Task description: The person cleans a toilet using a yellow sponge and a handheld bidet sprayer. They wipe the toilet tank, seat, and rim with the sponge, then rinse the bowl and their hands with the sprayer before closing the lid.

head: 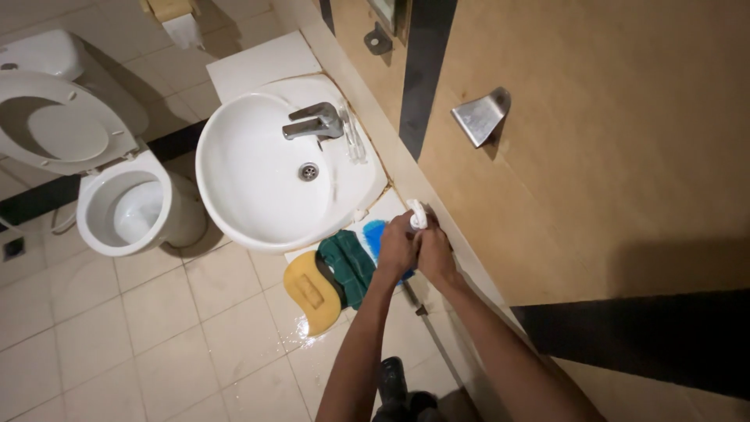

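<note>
bathroom counter edge beside sink [266, 168]: left hand [397, 248], right hand [434, 252] both clasp white bottle [417, 215].

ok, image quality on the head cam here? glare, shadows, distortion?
Head view: wide-angle bend, the counter edge bows; dim, warm light; glare on the wet floor tiles and the faucet; deep shadow at lower right on the wall panel; both hands, left hand and right hand, are sharp enough, but the small white thing they hold is too bright to identify.
</note>
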